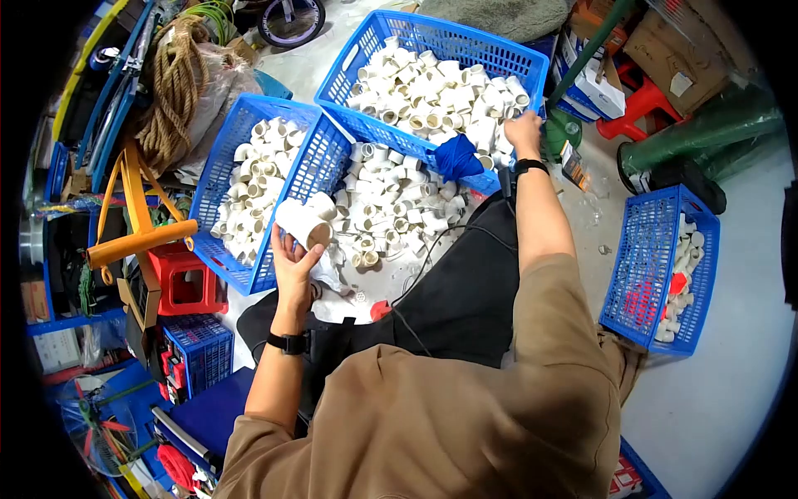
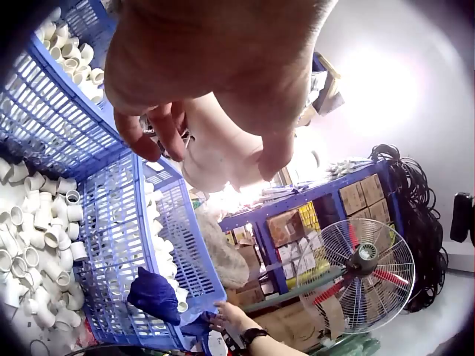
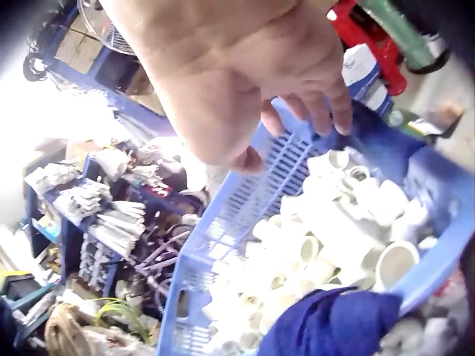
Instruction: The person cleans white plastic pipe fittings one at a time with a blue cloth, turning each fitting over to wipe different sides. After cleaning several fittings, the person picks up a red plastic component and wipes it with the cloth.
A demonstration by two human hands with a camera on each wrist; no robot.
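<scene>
My left hand point(image 1: 293, 270) grips a large white pipe fitting point(image 1: 301, 223) with thumb and fingers, over the near right side of the left blue basket point(image 1: 223, 137). In the left wrist view the fitting point(image 2: 219, 144) shows between thumb and fingers. My right hand point(image 1: 524, 133) is at the right end of the back blue basket point(image 1: 432, 23). The right wrist view shows its fingers point(image 3: 315, 111) hanging loosely near the rim, thumb apart, nothing held. White pipe fittings point(image 1: 416, 91) fill the back basket. More fittings point(image 1: 259, 179) lie in the left one.
A pile of white fittings point(image 1: 391, 195) covers the floor between the baskets. Dark blue cloth point(image 1: 457, 158) hangs over the back basket's near rim. Another blue basket point(image 1: 706, 249) stands at the right. A red stool point(image 1: 187, 283) and an orange metal frame point(image 1: 137, 241) are at the left.
</scene>
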